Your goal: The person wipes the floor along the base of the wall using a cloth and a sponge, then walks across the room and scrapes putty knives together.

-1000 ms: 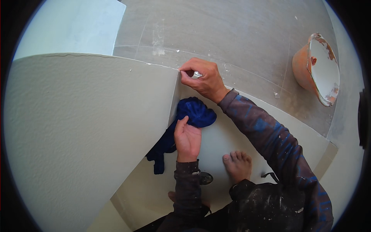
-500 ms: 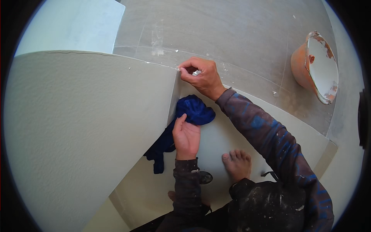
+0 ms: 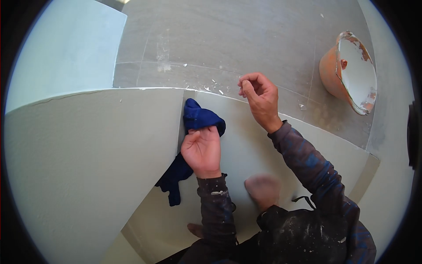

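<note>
- The left hand [image 3: 202,152] supports the blue cloth [image 3: 203,117], palm up, its fingers partly hidden under a fold; their grip cannot be told.
- The right hand [image 3: 266,103] is raised apart from it, thumb and fingers curled close; whether they pinch anything is unclear.
- Moving the cloth calls for care around the pale wall's corner [image 3: 180,127] beside it.
- The cloth looks soft and bunched, its lower part hanging loose.
</note>
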The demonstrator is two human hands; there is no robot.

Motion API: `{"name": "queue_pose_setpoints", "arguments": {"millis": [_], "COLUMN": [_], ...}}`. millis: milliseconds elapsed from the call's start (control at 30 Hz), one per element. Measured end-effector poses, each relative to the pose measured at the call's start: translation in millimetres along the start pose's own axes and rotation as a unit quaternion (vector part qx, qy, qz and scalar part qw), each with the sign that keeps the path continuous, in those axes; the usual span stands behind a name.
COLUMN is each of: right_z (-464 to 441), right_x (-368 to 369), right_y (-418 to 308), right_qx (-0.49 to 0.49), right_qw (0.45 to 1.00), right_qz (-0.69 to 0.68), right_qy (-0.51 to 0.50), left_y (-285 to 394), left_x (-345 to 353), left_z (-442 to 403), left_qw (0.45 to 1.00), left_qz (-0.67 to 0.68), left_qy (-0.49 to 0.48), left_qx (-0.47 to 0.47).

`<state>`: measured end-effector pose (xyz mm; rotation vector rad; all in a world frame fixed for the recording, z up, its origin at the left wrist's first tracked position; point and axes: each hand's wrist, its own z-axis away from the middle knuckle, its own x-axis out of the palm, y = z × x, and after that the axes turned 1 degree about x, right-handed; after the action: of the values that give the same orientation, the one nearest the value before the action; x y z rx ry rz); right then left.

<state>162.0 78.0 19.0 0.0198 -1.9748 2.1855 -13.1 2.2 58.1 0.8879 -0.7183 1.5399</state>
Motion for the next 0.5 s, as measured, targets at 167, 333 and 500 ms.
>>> {"name": "queue_pose_setpoints", "arguments": {"millis": [167,333,500], "right_z": [13,19,26], "right_x": [-9,-1,-7], "right_y": [0,-8,-22], "right_qx": [0.014,0.025,0.018], "right_qw": [0.999,0.998,0.997], "right_qz": [0.010,0.015,0.016], "right_qy": [-0.027,-0.056,-0.074], "left_y": [13,-1,31], "left_x": [-50,-29,-58], "left_z": [-52,-51,15], "left_qw": [0.993,0.999,0.986], "left_qz": [0.030,0.006,0.115], "left_qy": [-0.077,0.030,0.116], "left_qx": [-0.087,-0.031,0.019]}}
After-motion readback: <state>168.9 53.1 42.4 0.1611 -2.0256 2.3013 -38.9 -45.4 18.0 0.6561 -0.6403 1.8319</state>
